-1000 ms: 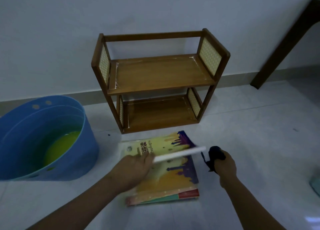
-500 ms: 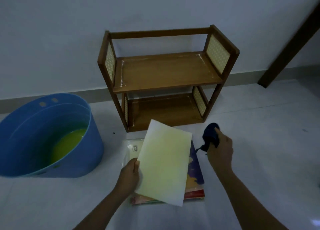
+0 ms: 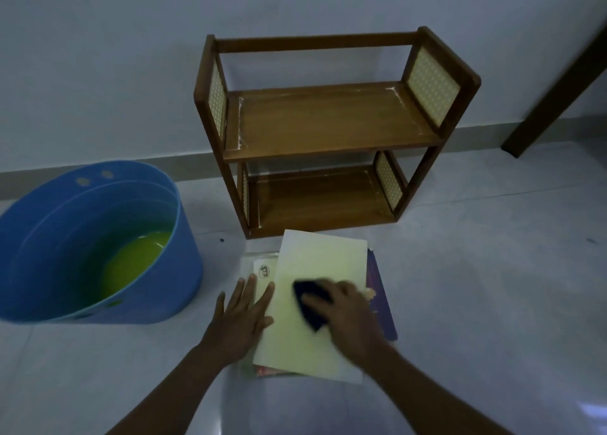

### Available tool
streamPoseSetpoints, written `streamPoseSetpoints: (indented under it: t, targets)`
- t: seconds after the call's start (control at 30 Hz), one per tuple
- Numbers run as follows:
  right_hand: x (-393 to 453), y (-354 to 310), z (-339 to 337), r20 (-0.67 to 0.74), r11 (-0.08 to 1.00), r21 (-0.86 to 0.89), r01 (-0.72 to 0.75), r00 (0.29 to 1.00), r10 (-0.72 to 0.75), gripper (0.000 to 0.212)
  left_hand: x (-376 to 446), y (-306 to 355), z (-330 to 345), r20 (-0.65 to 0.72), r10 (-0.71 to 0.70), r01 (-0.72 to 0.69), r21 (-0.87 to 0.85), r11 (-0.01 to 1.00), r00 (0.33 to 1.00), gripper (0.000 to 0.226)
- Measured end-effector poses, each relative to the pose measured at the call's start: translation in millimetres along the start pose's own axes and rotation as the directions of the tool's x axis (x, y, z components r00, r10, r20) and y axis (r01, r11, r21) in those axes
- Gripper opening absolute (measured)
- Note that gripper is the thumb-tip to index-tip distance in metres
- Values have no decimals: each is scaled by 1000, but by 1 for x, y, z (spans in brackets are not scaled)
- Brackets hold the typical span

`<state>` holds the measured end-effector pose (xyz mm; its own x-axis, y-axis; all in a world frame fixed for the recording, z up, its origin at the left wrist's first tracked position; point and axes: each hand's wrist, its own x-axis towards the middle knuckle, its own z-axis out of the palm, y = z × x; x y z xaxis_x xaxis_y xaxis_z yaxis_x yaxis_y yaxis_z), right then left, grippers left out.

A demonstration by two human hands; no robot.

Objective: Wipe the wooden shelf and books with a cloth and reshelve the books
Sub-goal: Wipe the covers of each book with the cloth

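Observation:
A two-tier wooden shelf stands bare against the wall. In front of it a stack of books lies on the floor, topped by a pale yellow book lying flat. My left hand presses flat on the stack at that book's left edge, fingers straight. My right hand holds a dark blue cloth down on the pale cover; the hand is blurred.
A blue tub with yellow-green liquid sits on the floor to the left of the books. A dark wooden leg slants at the right by the wall. Pale floor tiles stretch around the stack.
The pale book, held tilted up by my left hand half a second ago, now lies flat on the stack. My right hand moved left with the cloth onto its cover.

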<state>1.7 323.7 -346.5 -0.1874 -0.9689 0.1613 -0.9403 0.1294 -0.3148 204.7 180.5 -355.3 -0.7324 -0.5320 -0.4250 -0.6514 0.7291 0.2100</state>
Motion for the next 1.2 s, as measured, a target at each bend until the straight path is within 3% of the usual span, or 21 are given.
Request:
streamPoseSetpoints:
  t: [0.03, 0.1, 0.17, 0.2, 0.27, 0.33, 0.4, 0.47, 0.5, 0.6, 0.7, 0.73, 0.8, 0.87, 0.93, 0.97, 1.0, 1.03, 1.13, 1.2]
  targets:
    - [12, 18, -4, -55, 985, -7, -171, 984, 170, 45, 0, 2, 0, -5, -8, 8, 3, 1000, 1000, 86]
    - [30, 27, -10, -83, 885, 35, -465, 881, 466, 47, 0, 5, 2, -18, -12, 12, -3, 1000, 1000, 86]
    - [46, -7, -10, -31, 799, 97, -594, 800, 599, 45, 0, 5, 3, -13, -4, 4, -4, 1000, 1000, 88]
    - [51, -29, -4, -36, 849, 104, -519, 851, 524, 49, -1, 4, 4, -12, -11, 11, -7, 1000, 1000, 90]
    - [48, -57, 8, -14, 973, 42, -227, 974, 228, 57, 2, 6, 3, -12, -32, 32, -17, 999, 999, 96]
    - [53, -39, -2, 43, 997, -41, -59, 997, 61, 57, 0, 8, 1, 6, -48, 48, -16, 999, 999, 100]
    - [54, 5, -14, 45, 972, -86, -218, 974, 222, 59, -2, 12, 1, 10, -67, 67, -12, 998, 998, 99]
    - [38, 37, -25, -68, 869, -95, -485, 874, 480, 60, -2, 15, 1, -2, -90, 90, -9, 996, 996, 87]
    - [27, 32, -26, -99, 855, -63, -514, 856, 508, 61, -2, 15, 2, -2, -100, 99, -10, 995, 995, 81]
    - [-11, -34, -3, 66, 881, 125, -455, 890, 450, 43, -1, 16, 0, 19, -103, 104, -15, 994, 994, 73]
    - [-43, -80, 5, 230, 977, 87, -197, 958, 173, 55, -5, 16, -2, 43, -111, 111, 7, 994, 993, 60]
    - [-50, -75, 2, 231, 988, 50, -144, 964, 129, 43, -6, 16, -2, 35, -113, 113, -2, 994, 993, 61]
    - [-61, -39, -12, 33, 990, 19, -142, 989, 141, 41, -7, 18, -6, 31, -114, 114, 1, 994, 993, 64]
    - [-75, 2, -28, -70, 917, 95, -386, 917, 393, 51, -6, 16, -10, 41, -97, 95, 50, 994, 994, 65]
    - [-89, 39, -48, -27, 681, 149, -717, 685, 728, 57, -8, 8, -12, 51, -22, 18, 76, 997, 998, 68]
    - [-93, 54, -54, -5, 567, 105, -817, 569, 822, 59, -9, 3, -14, 59, 41, -45, 73, 996, 997, 66]
    - [-97, 61, -57, 48, 494, 58, -868, 497, 867, 62, -11, -3, -15, 73, 106, -111, 66, 992, 992, 63]
    - [-102, 65, -54, 115, 487, 40, -872, 488, 865, 63, -14, -8, -15, 100, 170, -176, 57, 983, 980, 65]
    - [-116, 56, -31, 268, 702, -39, -711, 669, 693, 63, -23, -8, -16, 181, 283, -308, 131, 942, 942, 103]
    - [-115, 50, -30, 332, 724, -100, -682, 663, 671, 74, -23, -2, -8, 67, 356, -361, 265, 894, 932, 105]
